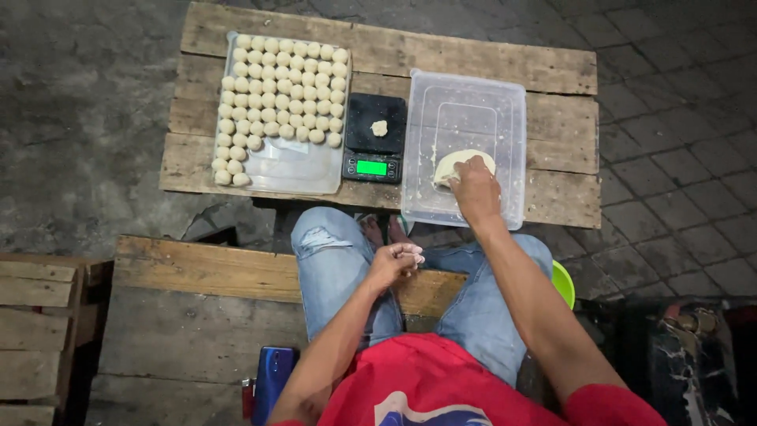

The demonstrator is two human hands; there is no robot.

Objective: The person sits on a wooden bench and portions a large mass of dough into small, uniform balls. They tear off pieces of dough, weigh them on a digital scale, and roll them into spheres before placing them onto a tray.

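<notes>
Red shirt at bottom edge, torn pale jeans above it. Left hand (397,259) over the lap, fingers curled almost shut; held content, if any, not discernible. Right hand (475,188) reaching into clear plastic tub (512,118), fingers pinching down on soft pale dough lump (456,162) lying on tub floor, near side. Just left of tub: small black digital scale (374,138), green lit display, one small dough piece (379,128) on its platform. Further left of tub: flat clear tray (293,170) packed with neat rows of round smooth dough balls (280,91). All on rough weathered plank table (473,59). Blue phone (273,379) on wooden bench, well below tub.
</notes>
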